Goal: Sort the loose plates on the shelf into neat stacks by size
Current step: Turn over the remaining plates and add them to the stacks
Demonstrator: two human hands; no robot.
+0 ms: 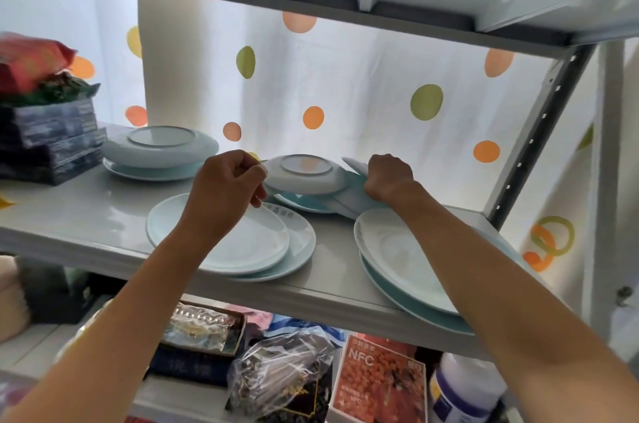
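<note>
Now the upturned small plate sits between both hands' grip, left hand, right hand

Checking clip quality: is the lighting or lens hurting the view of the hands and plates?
Head view: strong backlight through the dotted curtain leaves the small upside-down plate and both hands, left hand and right hand, somewhat dim; wide-angle bending tilts the shelf edges; the lower shelf's items are soft.
</note>
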